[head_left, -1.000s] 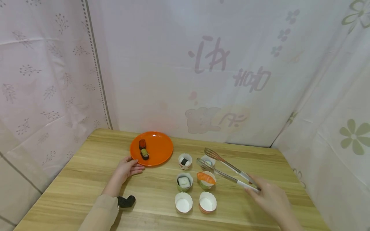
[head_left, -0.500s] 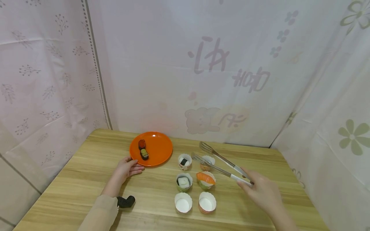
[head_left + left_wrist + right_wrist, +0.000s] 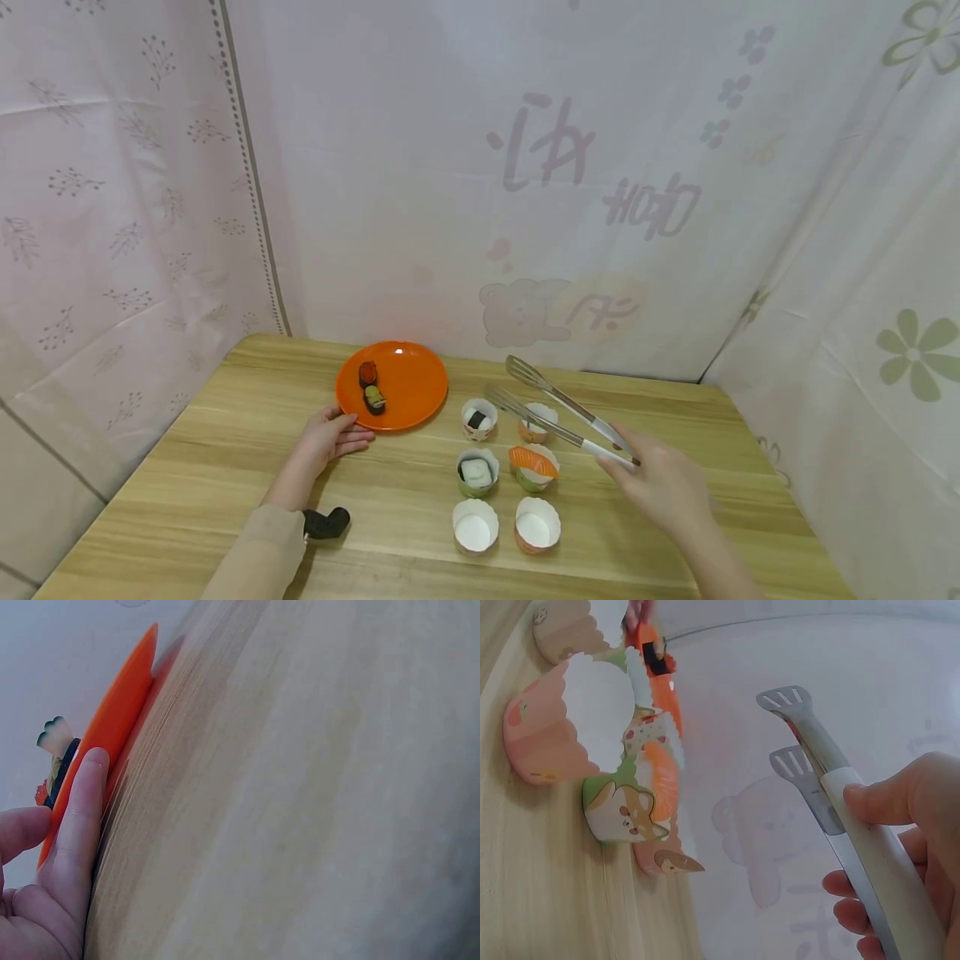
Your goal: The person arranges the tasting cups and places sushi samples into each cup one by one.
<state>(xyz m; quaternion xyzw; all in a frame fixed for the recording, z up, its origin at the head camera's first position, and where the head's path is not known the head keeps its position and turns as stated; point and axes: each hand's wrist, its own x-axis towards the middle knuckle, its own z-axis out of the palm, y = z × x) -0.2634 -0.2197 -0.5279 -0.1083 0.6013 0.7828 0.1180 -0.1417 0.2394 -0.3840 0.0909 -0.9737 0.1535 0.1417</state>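
My left hand (image 3: 327, 440) holds the near-left rim of an orange plate (image 3: 416, 387); in the left wrist view its thumb (image 3: 24, 829) is over the edge and a finger (image 3: 84, 799) lies along the underside. Two toy sushi pieces rest on the plate, one red-topped (image 3: 368, 372), one yellowish-topped (image 3: 374, 398). My right hand (image 3: 660, 483) grips the white-handled metal tongs (image 3: 573, 408) above the back paper cups. The tongs' ends stand apart, nothing between them. Below are a rice ball with a black strip (image 3: 477, 419), a white piece (image 3: 476, 473) and orange salmon sushi (image 3: 534, 462), each in a cup.
Two front paper cups (image 3: 476, 529) hold nothing visible. A back-right cup (image 3: 534, 431) sits partly behind the tongs. Under the left wrist a black strap-like object (image 3: 327, 523) shows. A printed curtain (image 3: 420, 208) hangs behind the wooden table (image 3: 637, 542).
My right hand has carried the tongs left and slightly up, away from the back-right cup toward the plate. The left hand and plate have stayed in place.
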